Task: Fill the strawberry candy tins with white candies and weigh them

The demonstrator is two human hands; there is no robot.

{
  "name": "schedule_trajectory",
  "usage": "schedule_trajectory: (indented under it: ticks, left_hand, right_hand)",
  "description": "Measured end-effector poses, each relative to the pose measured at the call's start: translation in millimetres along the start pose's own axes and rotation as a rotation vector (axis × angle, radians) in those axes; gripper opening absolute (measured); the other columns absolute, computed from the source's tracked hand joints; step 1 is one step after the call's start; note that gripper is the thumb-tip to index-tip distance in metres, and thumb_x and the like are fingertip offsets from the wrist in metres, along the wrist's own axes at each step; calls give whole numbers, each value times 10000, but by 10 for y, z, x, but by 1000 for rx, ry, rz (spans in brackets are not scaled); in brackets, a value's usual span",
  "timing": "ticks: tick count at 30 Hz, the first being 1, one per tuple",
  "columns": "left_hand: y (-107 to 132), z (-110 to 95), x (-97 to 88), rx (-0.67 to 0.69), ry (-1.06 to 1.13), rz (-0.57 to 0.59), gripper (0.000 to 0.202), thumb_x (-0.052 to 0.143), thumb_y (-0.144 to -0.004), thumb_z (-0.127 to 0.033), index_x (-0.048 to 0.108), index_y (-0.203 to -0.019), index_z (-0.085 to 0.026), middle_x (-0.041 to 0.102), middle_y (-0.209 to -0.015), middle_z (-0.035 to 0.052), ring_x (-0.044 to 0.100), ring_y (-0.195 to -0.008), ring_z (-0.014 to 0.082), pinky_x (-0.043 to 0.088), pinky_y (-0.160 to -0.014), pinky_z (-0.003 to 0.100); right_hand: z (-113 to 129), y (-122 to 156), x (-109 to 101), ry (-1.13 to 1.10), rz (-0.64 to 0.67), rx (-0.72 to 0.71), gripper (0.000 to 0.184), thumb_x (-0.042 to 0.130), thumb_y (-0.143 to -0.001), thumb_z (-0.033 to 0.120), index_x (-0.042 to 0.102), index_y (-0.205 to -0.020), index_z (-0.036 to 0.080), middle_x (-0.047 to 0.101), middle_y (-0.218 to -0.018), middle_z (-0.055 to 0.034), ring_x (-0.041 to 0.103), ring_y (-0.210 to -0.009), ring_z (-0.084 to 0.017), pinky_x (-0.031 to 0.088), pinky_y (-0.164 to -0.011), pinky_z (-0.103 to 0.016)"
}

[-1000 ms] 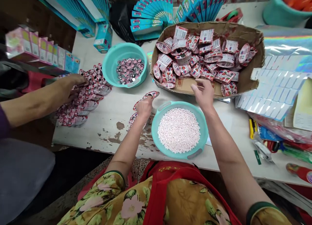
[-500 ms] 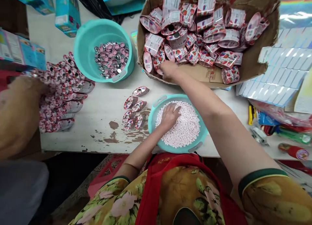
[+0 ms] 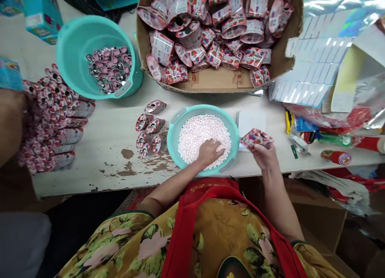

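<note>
My left hand (image 3: 210, 151) rests fingers-down in the small pink-white candies (image 3: 198, 135) that fill a shallow teal basin (image 3: 174, 127) at the table's front; its fingers curl into the pile. My right hand (image 3: 264, 153) is closed on one strawberry-printed tin (image 3: 255, 136), held just right of the basin over a white card (image 3: 251, 121). Several filled tins (image 3: 150, 127) lie in a small cluster left of the basin. A torn cardboard box (image 3: 216, 79) behind holds many more strawberry tins (image 3: 210, 33).
A deeper teal bowl (image 3: 75, 41) with silver-pink lids (image 3: 110, 67) stands at the back left. Rows of tins (image 3: 57, 113) lie at the far left under another person's arm (image 3: 10, 123). Sticker sheets (image 3: 313, 69), plastic bags and pens (image 3: 337, 139) crowd the right.
My right hand has come back from the cardboard box with one tin and now holds it beside the basin. My left hand moved deeper into the candies. The view shifted left.
</note>
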State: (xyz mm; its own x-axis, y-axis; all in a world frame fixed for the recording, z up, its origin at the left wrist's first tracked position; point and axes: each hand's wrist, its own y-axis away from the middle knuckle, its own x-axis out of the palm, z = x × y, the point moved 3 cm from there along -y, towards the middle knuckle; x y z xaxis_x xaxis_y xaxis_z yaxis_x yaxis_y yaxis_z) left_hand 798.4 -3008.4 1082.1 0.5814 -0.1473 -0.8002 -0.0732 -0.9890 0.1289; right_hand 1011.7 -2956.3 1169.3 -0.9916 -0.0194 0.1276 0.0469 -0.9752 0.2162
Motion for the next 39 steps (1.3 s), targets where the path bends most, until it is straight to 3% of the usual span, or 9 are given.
schedule_trajectory:
  ticks: [3,7,11,15,20,24,28,34,39]
  left_hand:
    - [-31,135,13,-66,47,-67,301,580,-923,-443,744,-1013,-206,698,-1020,139,645,-970,273,468,-831,354]
    - [-192,290,-44,-212,208,-250,199,660,-850,-385,717,-860,-194,714,-881,87,645,-867,224,457,-803,304]
    - [-246,339,-132,-359,700,-360,258,746,-734,-416,637,-731,-182,632,-667,9,597,-720,165,454,-748,267]
    - [-187,312,-224,-425,1219,-337,407,742,-707,-536,625,-867,-180,678,-787,31,640,-741,162,509,-718,280]
    - [-240,308,-310,-501,1118,-189,502,637,-809,-658,657,-966,-181,689,-798,98,691,-842,249,558,-744,383]
    - [-319,240,-465,-468,1247,-162,453,627,-824,-655,556,-765,-212,580,-651,46,570,-590,163,467,-550,301]
    - [-229,-13,-753,-294,1484,-63,488,589,-837,-661,432,-700,-220,480,-606,-14,397,-448,78,275,-417,227]
    - [-50,-302,-897,17,1440,-231,383,708,-768,-514,484,-751,-204,566,-697,-12,590,-610,111,480,-573,239]
    - [-169,-287,-784,-16,1402,-313,365,715,-788,-461,461,-730,-206,516,-640,-48,522,-521,83,469,-571,234]
  right_hand:
    - [-330,357,13,-93,-25,136,532,877,-574,428,607,-1007,280,752,-1062,-45,748,-920,-267,635,-818,-517]
    - [-443,479,63,-17,66,160,574,904,-533,376,640,-1027,250,763,-998,-31,735,-903,-235,630,-808,-419]
    - [-482,570,39,-1,118,158,567,924,-504,360,656,-986,228,761,-921,-2,714,-826,-191,606,-798,-356]
    - [-540,768,74,-8,107,141,577,910,-554,393,685,-1059,227,770,-983,-21,720,-866,-190,599,-831,-347]
    - [-568,897,294,39,47,49,530,892,-554,415,708,-1008,214,772,-960,-33,716,-871,-206,595,-848,-364]
    - [-595,827,553,138,-16,-75,497,835,-607,401,690,-1046,216,761,-989,-33,706,-900,-221,585,-856,-379]
    - [-611,701,849,392,-107,-233,396,745,-665,323,688,-1046,231,740,-1068,-39,689,-992,-245,544,-950,-406]
    - [-529,566,1245,671,-95,-237,301,692,-728,282,683,-1024,223,714,-1090,-67,667,-1049,-275,532,-920,-402]
    - [-497,517,1268,760,-112,-190,343,687,-745,278,671,-1082,217,702,-1125,-79,662,-1069,-293,536,-895,-410]
